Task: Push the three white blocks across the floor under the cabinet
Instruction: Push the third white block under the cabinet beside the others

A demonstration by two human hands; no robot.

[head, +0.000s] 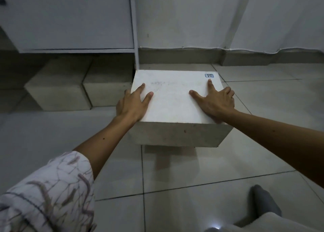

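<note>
A large white block [172, 100] sits on the tiled floor just right of the cabinet's side panel [135, 38], its far left corner almost at the panel's foot. My left hand [132, 103] grips its left edge, thumb on top and fingers down the side. My right hand [216, 100] lies spread on the top near the right edge, fingers curling over it. Two more white blocks, one at the left [57, 91] and one beside it [108, 89], lie side by side in shadow under the white cabinet [70, 17].
A white wall with a thin cable along the skirting [228, 55] runs behind the block. Tiled floor [175, 179] stretches toward me. My grey-socked foot [263, 202] rests at the bottom right.
</note>
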